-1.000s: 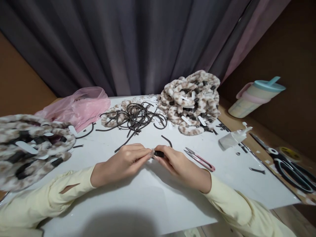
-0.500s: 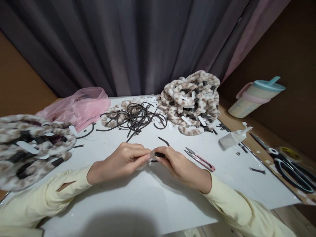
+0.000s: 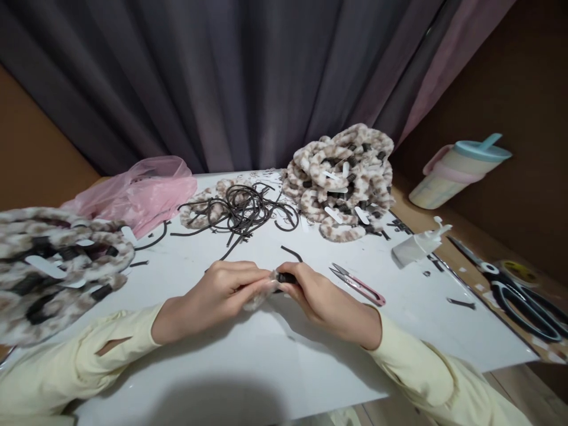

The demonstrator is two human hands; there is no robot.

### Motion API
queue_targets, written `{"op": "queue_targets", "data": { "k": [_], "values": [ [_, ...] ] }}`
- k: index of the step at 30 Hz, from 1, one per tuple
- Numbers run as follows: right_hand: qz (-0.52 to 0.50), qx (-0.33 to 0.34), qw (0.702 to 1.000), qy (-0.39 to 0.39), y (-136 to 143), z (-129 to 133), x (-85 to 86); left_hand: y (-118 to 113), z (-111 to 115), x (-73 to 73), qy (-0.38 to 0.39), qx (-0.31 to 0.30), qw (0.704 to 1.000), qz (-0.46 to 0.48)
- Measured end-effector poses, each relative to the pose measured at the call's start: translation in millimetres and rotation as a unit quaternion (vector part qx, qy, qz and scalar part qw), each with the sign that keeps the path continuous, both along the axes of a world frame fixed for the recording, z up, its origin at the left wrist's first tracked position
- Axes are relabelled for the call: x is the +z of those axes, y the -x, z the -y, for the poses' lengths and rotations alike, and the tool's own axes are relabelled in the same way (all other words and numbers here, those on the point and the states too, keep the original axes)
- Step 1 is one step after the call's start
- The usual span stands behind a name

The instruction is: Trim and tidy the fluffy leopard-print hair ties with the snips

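Clock centre = where our fingertips met, low over the white tabletop [image 3: 222, 373]. Our left hand [image 3: 231, 290] was nearly closed, thumb and fingers pinching a fluffy pale piece [image 3: 255, 302]; part of it hung out below the fingers toward 8. Our right hand [image 3: 315, 296] was curled, thumb and forefinger pinched on a short black piece [image 3: 286, 278] at centre. Both pieces met between the fingertips; we couldn't tell whether they were joined. A thin dark cord [image 3: 291, 254] showed at 1, near end hidden behind the right hand.

Around that, we had pink-handled snips [image 3: 359, 285] at 3, near the right hand, and big black-handled scissors [image 3: 523, 307] well apart, also at 3. Tangled cords [image 3: 252, 216] sat at 11, one fluffy loop pile [image 3: 341, 177] at 1, another bundle [image 3: 57, 242] at 9. We saw a pink bag [image 3: 151, 192] at 10 and a lidded tumbler [image 3: 448, 177] at 2.
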State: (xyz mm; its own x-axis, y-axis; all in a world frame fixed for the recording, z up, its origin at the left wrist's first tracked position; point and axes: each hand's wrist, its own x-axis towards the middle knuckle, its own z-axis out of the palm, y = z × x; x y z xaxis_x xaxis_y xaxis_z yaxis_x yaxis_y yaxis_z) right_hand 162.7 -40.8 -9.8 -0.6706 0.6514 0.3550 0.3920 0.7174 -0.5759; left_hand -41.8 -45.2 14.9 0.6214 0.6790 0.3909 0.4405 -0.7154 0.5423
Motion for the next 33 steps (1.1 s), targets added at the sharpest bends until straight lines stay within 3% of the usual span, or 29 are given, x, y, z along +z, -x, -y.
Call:
{"op": "queue_targets", "data": {
  "k": [7, 12, 16, 20, 24, 33],
  "values": [
    [-0.024, -0.02, 0.999, 0.016, -1.4, 0.0, -1.7, -4.9, 6.8, -6.3, 0.001, 0.028, 0.999, 0.035],
    [-0.057, -0.006, 0.996, -0.064, 0.0, 2.0, -3.0, -7.5, 10.9, -4.7, 0.046, 0.044, 0.997, 0.036],
    [-0.051, -0.004, 0.99, -0.135, 3.8, 4.4, -5.6, -9.9, 12.2, -2.0, 0.135, 0.057, 0.989, 0.019],
    [-0.011, -0.013, 0.978, -0.206, 5.4, 5.0, -8.5, -10.9, 10.7, -1.1, 0.268, 0.07, 0.96, 0.038],
    [0.0, -0.031, 0.975, -0.218, 4.7, 5.3, -9.5, -9.8, 4.4, 2.3, 0.386, 0.089, 0.916, 0.069],
    [0.033, -0.021, 0.969, -0.245, 3.7, 5.2, -8.4, -9.7, -0.9, 8.9, 0.509, 0.074, 0.851, 0.11]
  ]
}}
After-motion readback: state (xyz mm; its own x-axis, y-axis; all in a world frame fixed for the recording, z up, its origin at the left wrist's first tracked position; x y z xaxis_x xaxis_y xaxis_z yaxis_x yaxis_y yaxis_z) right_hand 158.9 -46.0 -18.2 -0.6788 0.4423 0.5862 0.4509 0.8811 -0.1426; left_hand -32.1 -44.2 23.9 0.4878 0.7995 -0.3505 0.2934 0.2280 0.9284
